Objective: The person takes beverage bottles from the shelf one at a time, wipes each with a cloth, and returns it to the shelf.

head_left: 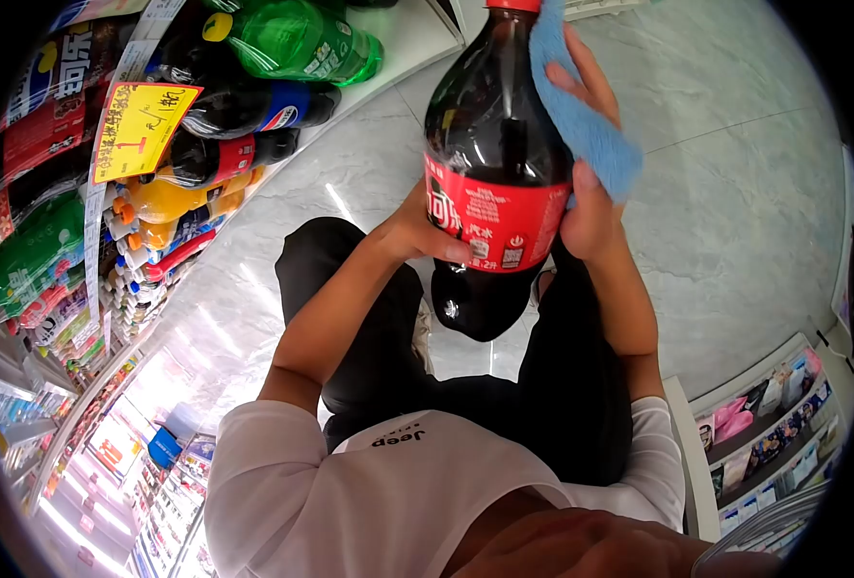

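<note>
A large cola bottle [499,217] with a red label and red cap is held upright in front of my knees. My left hand [422,226] grips it low from the left, with the thumb across the label and the other fingers hidden behind. On the other side, my right hand [591,207] holds a blue cloth [586,120] against the bottle's shoulder and neck. Its fingers are curled over the cloth, and part of the cloth is blurred.
At left, a shelf edge [412,39] runs beside a green soda bottle [297,43], a dark Pepsi bottle [253,106] and several other drinks. A yellow price tag [143,130] hangs there. A low rack [774,424] with small packets stands at right.
</note>
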A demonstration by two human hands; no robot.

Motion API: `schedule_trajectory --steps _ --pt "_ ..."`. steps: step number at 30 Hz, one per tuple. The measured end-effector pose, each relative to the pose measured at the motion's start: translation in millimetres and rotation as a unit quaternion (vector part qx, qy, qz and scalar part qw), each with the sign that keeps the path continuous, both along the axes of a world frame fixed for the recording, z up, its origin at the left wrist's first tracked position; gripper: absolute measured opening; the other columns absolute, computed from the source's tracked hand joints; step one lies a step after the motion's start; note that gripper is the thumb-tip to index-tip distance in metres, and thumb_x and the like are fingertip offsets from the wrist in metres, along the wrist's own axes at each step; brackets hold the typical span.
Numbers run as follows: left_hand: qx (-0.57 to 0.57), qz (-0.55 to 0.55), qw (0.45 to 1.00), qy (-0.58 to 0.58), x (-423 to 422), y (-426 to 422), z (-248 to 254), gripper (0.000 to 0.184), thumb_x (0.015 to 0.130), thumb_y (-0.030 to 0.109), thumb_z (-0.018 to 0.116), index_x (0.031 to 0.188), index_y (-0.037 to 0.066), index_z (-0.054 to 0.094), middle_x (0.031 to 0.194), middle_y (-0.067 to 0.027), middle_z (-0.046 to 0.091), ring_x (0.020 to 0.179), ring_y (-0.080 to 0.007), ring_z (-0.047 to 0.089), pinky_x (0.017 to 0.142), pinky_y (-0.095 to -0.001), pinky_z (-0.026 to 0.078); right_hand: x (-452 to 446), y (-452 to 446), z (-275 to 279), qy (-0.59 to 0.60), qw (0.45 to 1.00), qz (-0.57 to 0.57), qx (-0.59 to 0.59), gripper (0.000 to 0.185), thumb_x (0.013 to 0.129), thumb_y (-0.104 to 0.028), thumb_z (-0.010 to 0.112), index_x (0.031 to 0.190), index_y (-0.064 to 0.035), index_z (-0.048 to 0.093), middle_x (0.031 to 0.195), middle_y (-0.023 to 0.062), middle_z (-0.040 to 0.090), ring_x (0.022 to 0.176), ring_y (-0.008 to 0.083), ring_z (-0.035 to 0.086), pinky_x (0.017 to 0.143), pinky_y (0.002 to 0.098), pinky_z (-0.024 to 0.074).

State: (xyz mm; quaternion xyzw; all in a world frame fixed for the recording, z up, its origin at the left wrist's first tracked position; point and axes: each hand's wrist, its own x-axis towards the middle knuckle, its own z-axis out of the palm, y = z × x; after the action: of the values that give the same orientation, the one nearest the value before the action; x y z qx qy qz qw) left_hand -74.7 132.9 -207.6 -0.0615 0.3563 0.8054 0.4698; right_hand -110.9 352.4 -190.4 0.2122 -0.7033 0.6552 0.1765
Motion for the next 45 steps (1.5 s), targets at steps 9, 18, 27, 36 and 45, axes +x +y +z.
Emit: schedule_trajectory --steps 9,18,27,36,45 --pt "-0.193 -0.023 0.952 0.236 -9 17 -12 0.089 0.057 0.013 0.092 0.135 0.004 0.049 0.127 -0.0095 0.062 0.116 -0.0222 0.061 0.100 -0.0372 0.050 11 -11 67 0.100 0.913 -0.041 0.394 0.040 0.081 -0.035 0.063 0.112 -0.0139 0.075 0.129 0.0019 0.066 0.132 0.0322 0.052 0.114 0.0542 0.0306" --pt "-0.237 0.036 0.929 0.282 -17 17 -12 0.087 0.062 0.014 0.091 0.136 0.004 0.046 0.127 -0.0104 0.061 0.116 -0.0220 0.061 0.097 -0.0358 0.051 20 4 32 0.111 0.927 0.050 0.354 0.043 0.074 -0.036 0.067 0.111 -0.0174 0.074 0.127 -0.0063 0.066 0.131 0.0228 0.052 0.117 0.0538 0.0271" --pt "-0.101 0.211 0.972 -0.008 -16 19 -12 0.053 0.079 0.010 0.072 0.127 -0.001 0.053 0.113 -0.0113 0.067 0.101 -0.0201 0.067 0.090 -0.0346 0.054 88 10 -26 0.086 0.934 0.107 0.329 0.047 0.085 -0.040 0.061 0.131 -0.0298 0.064 0.144 -0.0091 0.053 0.140 0.0258 0.042 0.119 0.0574 0.0203" --pt "-0.061 0.232 0.970 0.032 -13 11 -9 0.060 0.075 0.012 0.077 0.129 0.000 0.052 0.118 -0.0121 0.066 0.109 -0.0232 0.065 0.099 -0.0386 0.051 108 9 -73 0.090 0.973 0.052 0.205 0.050 0.096 -0.044 0.052 0.141 -0.0225 0.056 0.156 0.0072 0.038 0.145 0.0287 0.034 0.120 0.0539 0.0186" --pt "-0.097 0.166 0.979 0.071 -6 -1 -5 0.086 0.060 0.010 0.087 0.136 0.000 0.049 0.125 -0.0119 0.064 0.115 -0.0257 0.063 0.101 -0.0412 0.050 102 -12 -94 -0.624 0.638 0.107 -0.438 0.062 0.103 -0.049 0.039 0.145 -0.0033 0.041 0.145 0.0148 0.047 0.132 0.0273 0.048 0.115 0.0412 0.0337"
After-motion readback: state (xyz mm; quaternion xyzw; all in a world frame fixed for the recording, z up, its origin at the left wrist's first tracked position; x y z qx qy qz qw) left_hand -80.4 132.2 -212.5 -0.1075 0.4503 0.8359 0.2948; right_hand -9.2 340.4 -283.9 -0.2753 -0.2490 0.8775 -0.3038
